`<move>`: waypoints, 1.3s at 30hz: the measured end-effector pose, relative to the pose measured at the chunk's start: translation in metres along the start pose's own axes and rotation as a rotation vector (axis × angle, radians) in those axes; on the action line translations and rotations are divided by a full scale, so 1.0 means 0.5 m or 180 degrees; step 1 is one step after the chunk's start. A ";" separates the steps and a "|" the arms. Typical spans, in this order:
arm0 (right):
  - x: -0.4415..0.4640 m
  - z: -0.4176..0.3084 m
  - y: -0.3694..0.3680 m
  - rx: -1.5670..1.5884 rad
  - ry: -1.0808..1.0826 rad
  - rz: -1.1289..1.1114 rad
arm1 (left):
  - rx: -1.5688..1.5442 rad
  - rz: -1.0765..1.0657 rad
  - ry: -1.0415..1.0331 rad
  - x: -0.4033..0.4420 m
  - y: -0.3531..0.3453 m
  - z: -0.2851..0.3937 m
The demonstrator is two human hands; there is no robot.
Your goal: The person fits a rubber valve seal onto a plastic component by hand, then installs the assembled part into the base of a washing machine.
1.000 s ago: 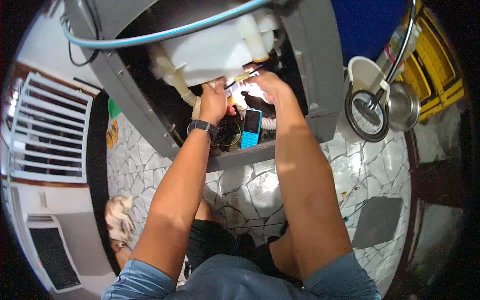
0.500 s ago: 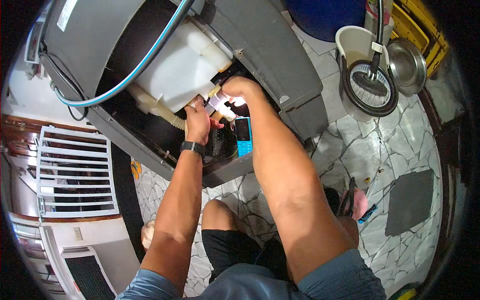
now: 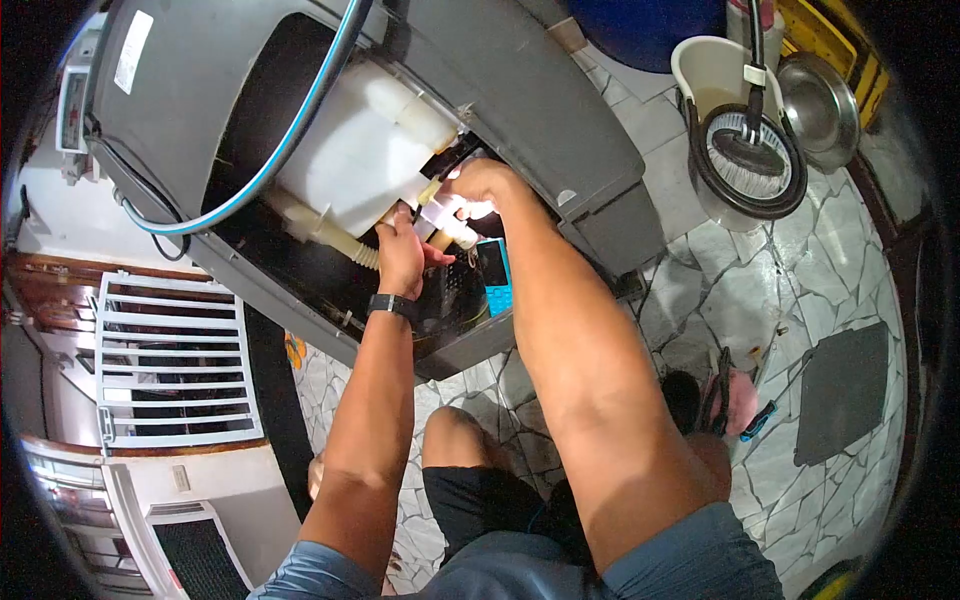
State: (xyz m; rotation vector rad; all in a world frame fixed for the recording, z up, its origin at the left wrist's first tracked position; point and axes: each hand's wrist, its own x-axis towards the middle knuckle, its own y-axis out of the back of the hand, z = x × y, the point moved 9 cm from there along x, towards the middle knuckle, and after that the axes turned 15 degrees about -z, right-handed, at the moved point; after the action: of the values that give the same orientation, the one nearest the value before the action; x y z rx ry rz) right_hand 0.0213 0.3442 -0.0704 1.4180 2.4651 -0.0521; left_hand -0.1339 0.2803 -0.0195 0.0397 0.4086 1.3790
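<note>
Both my hands reach inside the open grey machine cabinet (image 3: pixel 510 80), below a white plastic tub (image 3: pixel 345 145). My left hand (image 3: pixel 402 258), wearing a dark wristwatch (image 3: pixel 392 304), grips the near side of a white plastic drain fitting (image 3: pixel 437 212), with one finger stretched to the right. Around the fitting's right side curl the fingers of my right hand (image 3: pixel 480 184), partly hidden in bright light. A blue keypad phone (image 3: pixel 497 280) stands just below the fitting, by my right forearm. Left of my hands runs a cream corrugated hose (image 3: pixel 345 240).
A blue-striped hose (image 3: pixel 290 150) arches across the cabinet. To the right stand a mop bucket (image 3: pixel 700 75) with a mop (image 3: pixel 750 160), a metal basin (image 3: pixel 820 110) and a blue drum (image 3: pixel 655 30). A grey panel (image 3: pixel 845 395) and tools (image 3: pixel 720 390) lie on the tiled floor.
The whole view has shifted slightly as my head moved. Both hands stay at the white fitting with nearly the same grip. The phone looks slightly more tilted.
</note>
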 end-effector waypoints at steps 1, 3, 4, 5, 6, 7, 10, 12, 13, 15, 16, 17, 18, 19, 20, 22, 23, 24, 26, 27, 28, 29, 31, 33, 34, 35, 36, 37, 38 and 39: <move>0.007 -0.003 -0.004 -0.0128 -0.0008 -0.0033 | -0.0003 0.0041 -0.0015 -0.003 -0.003 0.006; 0.016 -0.011 -0.011 -0.0524 -0.0052 -0.0250 | 0.0066 0.0156 -0.0024 -0.007 -0.006 0.012; 0.016 -0.016 -0.017 -0.0926 -0.0091 -0.0456 | 0.0055 0.0153 -0.0024 -0.007 -0.005 0.010; 0.011 -0.016 -0.015 -0.0940 -0.0095 -0.0455 | 0.0063 0.0089 -0.0055 -0.005 -0.006 0.010; -0.019 -0.028 -0.014 -0.0784 -0.0138 -0.0353 | 0.0080 0.0026 -0.0083 -0.004 -0.007 0.011; -0.026 -0.029 -0.012 -0.0627 -0.0173 -0.0254 | 0.0080 0.0034 -0.0086 -0.002 -0.008 0.012; -0.023 -0.024 -0.003 -0.0287 -0.0230 -0.0144 | 0.0114 0.0187 -0.0006 -0.005 0.004 0.007; -0.006 0.006 -0.003 0.0057 -0.0241 -0.0098 | 0.0252 0.0092 -0.0148 -0.004 -0.002 0.014; 0.032 0.033 -0.008 0.0096 -0.0061 -0.0204 | 0.0252 0.0105 -0.0178 0.003 0.003 0.010; 0.030 0.026 -0.009 0.0144 0.0114 -0.0305 | 0.0238 0.0092 -0.0213 0.000 0.001 0.013; -0.017 -0.020 -0.002 -0.0295 0.0181 -0.0283 | 0.0227 0.0077 -0.0243 -0.002 -0.001 0.013; -0.043 -0.050 -0.003 -0.0731 0.0248 -0.0262 | 0.0231 0.0071 -0.0234 0.000 0.001 0.011; -0.019 -0.037 -0.007 -0.0723 0.0240 -0.0262 | 0.0156 0.0079 -0.0151 0.003 0.005 0.005; 0.028 -0.009 -0.011 -0.0746 0.0244 -0.0330 | 0.0085 0.0073 -0.0065 0.005 0.005 -0.002; 0.063 0.015 -0.016 -0.0770 0.0247 -0.0395 | 0.0088 0.0050 -0.0056 0.002 0.002 -0.004; 0.034 -0.004 0.001 -0.0827 0.0211 -0.0225 | 0.0073 0.0128 -0.0100 -0.002 -0.001 0.007; -0.012 -0.021 0.006 -0.0920 0.0021 -0.0148 | 0.0128 0.0073 -0.0090 0.009 0.010 -0.006; -0.042 -0.028 0.013 -0.1009 -0.0164 -0.0078 | 0.0139 0.0046 -0.0097 0.007 0.003 -0.003; -0.037 -0.035 0.010 -0.0782 0.0049 -0.0087 | 0.0021 0.0100 -0.0157 0.002 0.003 0.007; -0.044 -0.031 0.008 -0.0577 -0.0103 -0.0126 | 0.0072 0.0131 -0.0089 0.005 0.004 0.005; -0.054 -0.025 0.006 -0.0377 -0.0258 -0.0161 | 0.0074 0.0105 -0.0098 0.007 0.003 0.007; -0.073 -0.025 0.008 0.0123 -0.0130 0.0058 | 0.0061 0.0087 -0.0054 0.006 0.001 0.003; -0.034 -0.003 0.012 0.0044 -0.0142 0.0183 | 0.0101 0.0032 -0.0105 0.002 -0.004 0.008; -0.007 0.021 0.011 0.0540 -0.0047 0.0245 | 0.0123 0.0064 -0.0147 0.003 -0.003 0.011; -0.005 0.027 0.009 0.0723 -0.0006 0.0213 | 0.0137 0.0090 -0.0166 0.002 -0.002 0.009; 0.000 0.027 0.008 0.0641 0.0003 0.0184 | 0.0185 0.0069 -0.0102 0.006 0.001 0.003; 0.006 0.025 0.006 0.0446 -0.0012 0.0140 | 0.0186 0.0059 -0.0108 0.003 -0.003 0.004; 0.012 0.021 0.004 0.0244 -0.0034 0.0108 | 0.0177 0.0062 -0.0162 -0.002 -0.004 0.008; 0.018 0.016 0.004 0.0060 -0.0048 0.0086 | 0.0170 0.0058 -0.0224 -0.002 -0.006 0.015; 0.030 0.018 0.000 -0.0071 -0.0067 0.0058 | 0.0194 0.0139 -0.0148 0.002 -0.002 0.010</move>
State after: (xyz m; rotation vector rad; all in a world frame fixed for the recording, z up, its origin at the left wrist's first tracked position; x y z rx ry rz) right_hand 0.0165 0.3552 -0.0829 1.4234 2.4280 -0.0350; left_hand -0.1311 0.2821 -0.0152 0.1311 0.4128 1.4058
